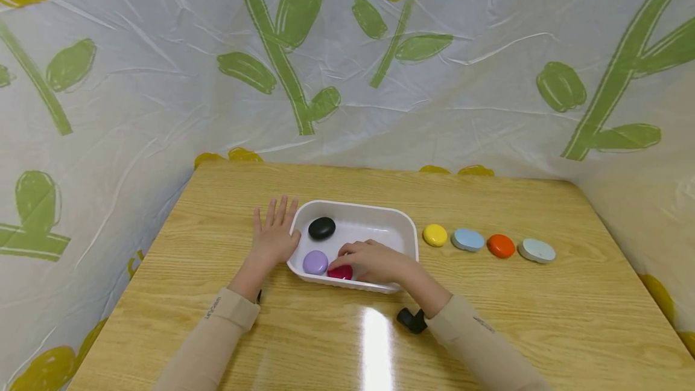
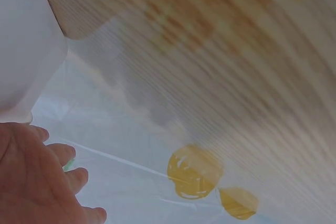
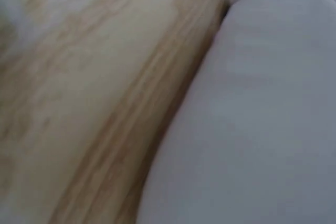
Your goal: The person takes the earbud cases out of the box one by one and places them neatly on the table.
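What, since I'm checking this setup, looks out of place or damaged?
Nothing looks spilled or damaged: the white tray appears whole, and the four pieces beside it form a tidy row. Only the flowered backdrop is creased.

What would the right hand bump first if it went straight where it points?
Probably the purple piece, just past the crimson piece the right hand touches; exact depth is unclear.

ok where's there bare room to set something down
Bare table lies behind the white tray up to the back edge, and right of the pale green piece. Inside, the tray's back right is bare. Crowded: its front, with the purple piece, crimson piece and right hand; the left hand is at its left side.
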A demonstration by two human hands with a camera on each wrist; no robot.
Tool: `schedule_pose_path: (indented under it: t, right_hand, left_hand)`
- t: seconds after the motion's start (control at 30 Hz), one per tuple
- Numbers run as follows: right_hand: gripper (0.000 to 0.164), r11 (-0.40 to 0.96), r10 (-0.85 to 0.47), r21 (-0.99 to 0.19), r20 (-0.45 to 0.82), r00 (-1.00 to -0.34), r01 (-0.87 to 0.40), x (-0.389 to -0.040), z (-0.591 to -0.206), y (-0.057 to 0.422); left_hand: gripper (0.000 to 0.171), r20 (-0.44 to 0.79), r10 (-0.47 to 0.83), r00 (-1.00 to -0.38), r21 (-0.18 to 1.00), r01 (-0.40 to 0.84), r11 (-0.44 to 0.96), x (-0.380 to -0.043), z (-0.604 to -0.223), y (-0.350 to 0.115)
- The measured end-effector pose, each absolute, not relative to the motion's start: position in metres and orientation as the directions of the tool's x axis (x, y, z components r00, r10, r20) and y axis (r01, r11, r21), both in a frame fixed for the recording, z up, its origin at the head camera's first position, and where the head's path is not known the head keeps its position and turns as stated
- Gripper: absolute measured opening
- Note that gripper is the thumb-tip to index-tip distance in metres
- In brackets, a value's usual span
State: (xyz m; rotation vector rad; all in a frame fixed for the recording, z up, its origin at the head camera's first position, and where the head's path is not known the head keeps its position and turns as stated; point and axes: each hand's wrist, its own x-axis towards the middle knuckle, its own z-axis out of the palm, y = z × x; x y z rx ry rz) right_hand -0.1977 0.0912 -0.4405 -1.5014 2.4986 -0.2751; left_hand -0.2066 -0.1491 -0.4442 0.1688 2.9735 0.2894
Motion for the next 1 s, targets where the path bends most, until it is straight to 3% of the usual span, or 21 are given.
schedule_pose_path:
  t: [0.3,0.7,1.0]
  right_hand:
    - [0.035,0.453,-0.89,-0.249,-0.078,-0.449,-0.856,-0.198,-0.443,0.082]
    - [0.039,0.441,-0.897,-0.202,-0.106,-0.428,-0.874,-0.201,-0.443,0.076]
    - [0.04,0.519,-0.852,-0.224,-0.051,-0.522,-0.825,-0.204,-0.445,0.084]
  left_hand:
    - [0.065,-0.13,0.129,-0.983,0.212,0.1,0.972,-0.207,-0.447,-0.149]
    - [0.065,-0.118,0.127,-0.985,0.205,0.101,0.974,-0.208,-0.449,-0.15]
    - [0.065,-0.121,0.127,-0.985,0.205,0.1,0.974,-0.208,-0.45,-0.15]
